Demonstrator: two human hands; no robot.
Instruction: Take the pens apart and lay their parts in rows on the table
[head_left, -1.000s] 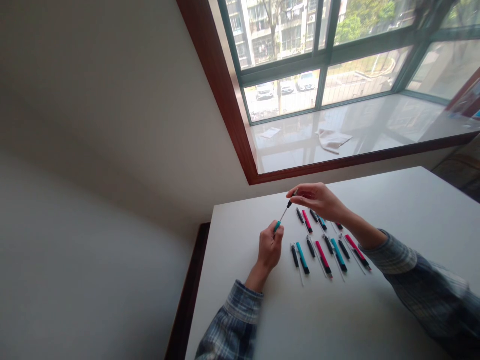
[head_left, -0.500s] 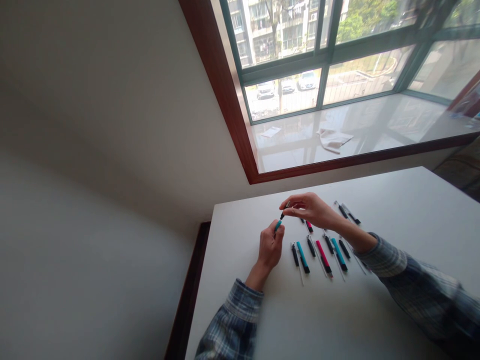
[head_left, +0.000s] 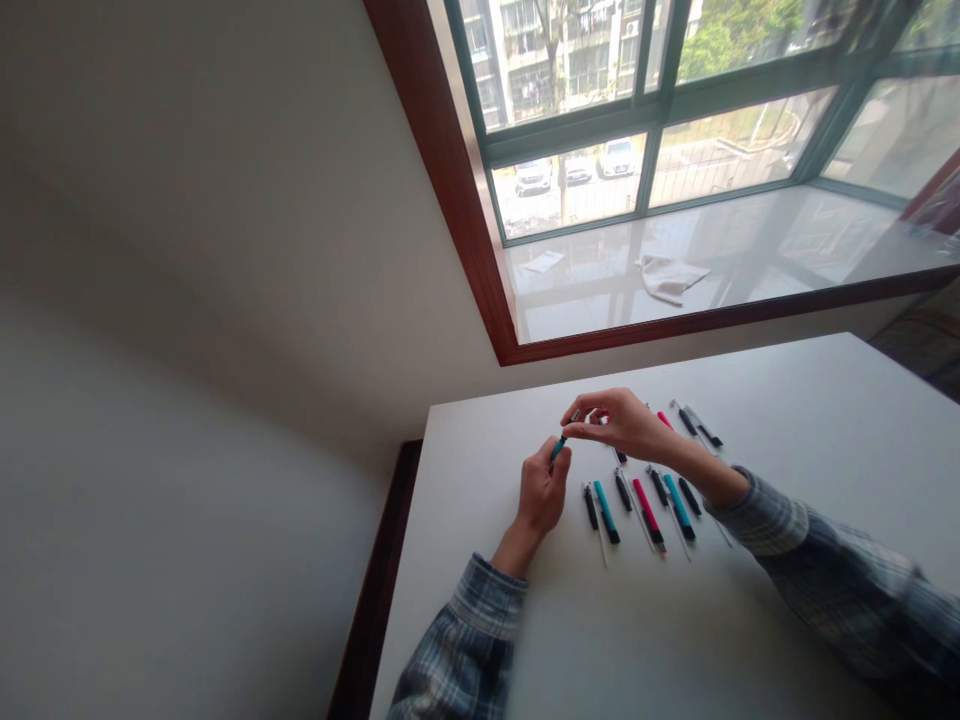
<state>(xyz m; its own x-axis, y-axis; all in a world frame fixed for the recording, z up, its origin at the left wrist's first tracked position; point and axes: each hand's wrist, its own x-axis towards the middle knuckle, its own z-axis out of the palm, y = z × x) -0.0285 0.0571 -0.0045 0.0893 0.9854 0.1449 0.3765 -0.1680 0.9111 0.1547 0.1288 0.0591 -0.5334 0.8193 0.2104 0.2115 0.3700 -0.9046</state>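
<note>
My left hand point(head_left: 541, 490) is closed around a turquoise pen barrel point(head_left: 557, 450), whose upper end sticks out past the thumb. Just above it, my right hand point(head_left: 624, 418) pinches a small black pen part point(head_left: 575, 416) between thumb and fingertips. The black part meets the top of the barrel; how deep it sits in there I cannot tell. Right of my left hand lies a row of pen pieces: a turquoise barrel point(head_left: 606, 510), a pink barrel point(head_left: 647, 508), another turquoise barrel point(head_left: 679, 505), black grip pieces point(head_left: 589, 508) and thin white refills point(head_left: 602, 543).
More pen pieces point(head_left: 703, 428) lie farther back on the white table point(head_left: 480, 440), some behind my right forearm. Beyond the table's far edge is a window with a red-brown frame point(head_left: 525, 353). A white cloth point(head_left: 670, 278) rests on its sill.
The black part in my right hand has come down slightly against the turquoise barrel, and the gap between them has narrowed. My left hand keeps its grip.
</note>
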